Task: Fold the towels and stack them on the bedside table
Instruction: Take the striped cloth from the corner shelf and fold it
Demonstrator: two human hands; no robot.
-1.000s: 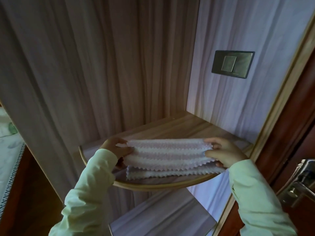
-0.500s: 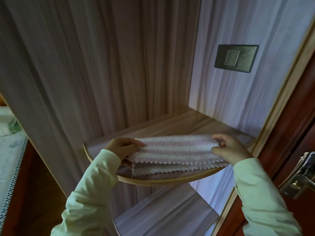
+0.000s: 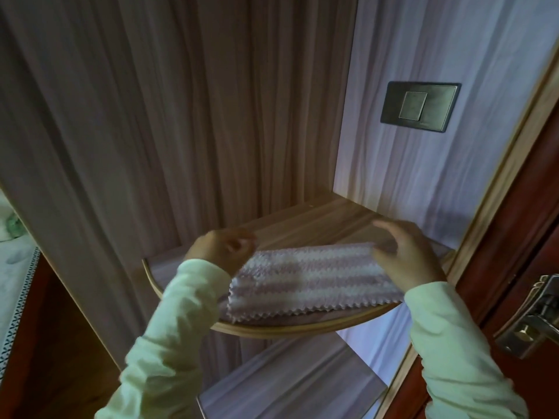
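A stack of folded pink-and-white striped towels [image 3: 308,279] with zigzag edges lies flat on the rounded wooden corner shelf [image 3: 272,329]. My left hand [image 3: 217,252] hovers just off the stack's left end, blurred, fingers loosely curled and holding nothing. My right hand [image 3: 408,258] is spread over the stack's right end, palm down, fingers apart. I cannot tell whether it touches the towel. Both arms wear pale green sleeves.
Wood-grain panels wall in the shelf at the back and right, with a dark wall switch [image 3: 420,105] on the right panel. A lower shelf [image 3: 287,385] sits beneath. A red-brown door with a metal handle [image 3: 532,322] stands at right. Bedding [image 3: 12,237] shows at far left.
Both hands held the stack's ends above the shelf. Now the stack lies on the shelf further back, the left hand has let go and lifted, and the right hand has opened over it.
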